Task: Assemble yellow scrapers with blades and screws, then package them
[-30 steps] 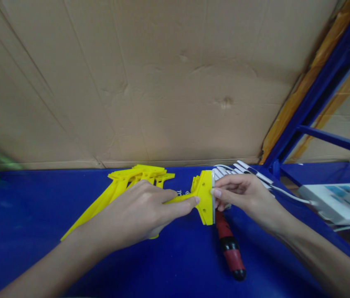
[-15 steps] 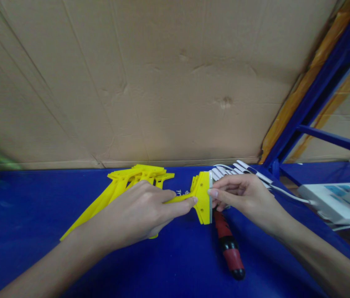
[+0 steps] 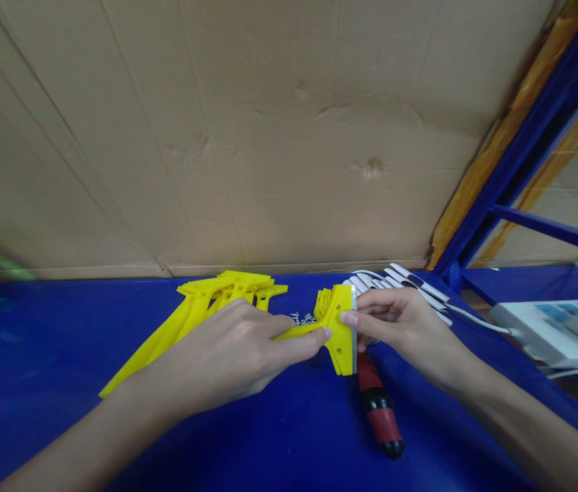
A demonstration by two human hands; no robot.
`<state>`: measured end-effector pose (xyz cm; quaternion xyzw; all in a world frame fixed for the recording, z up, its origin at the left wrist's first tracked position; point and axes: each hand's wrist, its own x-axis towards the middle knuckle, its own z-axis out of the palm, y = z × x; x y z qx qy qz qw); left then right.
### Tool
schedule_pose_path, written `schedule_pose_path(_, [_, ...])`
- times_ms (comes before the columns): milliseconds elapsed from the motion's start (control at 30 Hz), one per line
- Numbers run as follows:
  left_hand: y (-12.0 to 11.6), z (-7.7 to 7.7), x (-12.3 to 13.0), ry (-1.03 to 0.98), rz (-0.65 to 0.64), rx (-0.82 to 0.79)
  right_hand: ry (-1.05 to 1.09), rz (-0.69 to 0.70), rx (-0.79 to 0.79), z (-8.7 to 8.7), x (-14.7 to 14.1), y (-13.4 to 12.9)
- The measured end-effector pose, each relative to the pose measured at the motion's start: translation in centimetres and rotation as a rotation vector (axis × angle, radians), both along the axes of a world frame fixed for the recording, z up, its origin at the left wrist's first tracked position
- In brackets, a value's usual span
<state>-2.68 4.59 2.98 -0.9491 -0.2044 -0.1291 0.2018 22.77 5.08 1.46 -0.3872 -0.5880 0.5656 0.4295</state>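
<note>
My left hand (image 3: 248,348) is closed around the handle of a yellow scraper (image 3: 340,342), its index finger stretched along the neck. The scraper's wide head points right, shows two holes or screws on its face, and carries a metal blade (image 3: 354,342) along its edge. My right hand (image 3: 406,324) pinches that head, thumb on the front face and the other fingers behind the blade edge. Just behind the head are more yellow pieces (image 3: 322,301), partly covered. Small metal screws (image 3: 303,319) lie between the two hands on the blue table.
Yellow scraper handles (image 3: 191,311) are piled behind my left wrist. A red and black screwdriver-like tool (image 3: 384,420) lies below my right hand. White strips (image 3: 419,292) are fanned out behind it. On the right are a white box with cables (image 3: 540,328) and a blue frame (image 3: 478,184).
The scraper has shifted slightly right and tilted a little. My right thumb has moved from the blade edge onto the yellow face of the head.
</note>
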Motion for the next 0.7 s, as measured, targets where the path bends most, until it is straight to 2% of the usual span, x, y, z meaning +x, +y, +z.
schedule_pose_path(367, [-0.3,0.06,0.2,0.064,0.005,0.039,-0.051,-0.08,0.007,-0.2,-0.58,-0.17])
schedule_pose_path(700, [-0.13,-0.19,0.4,0.06,0.011,0.044,-0.115,-0.054,0.041,-0.73,-0.28,-0.13])
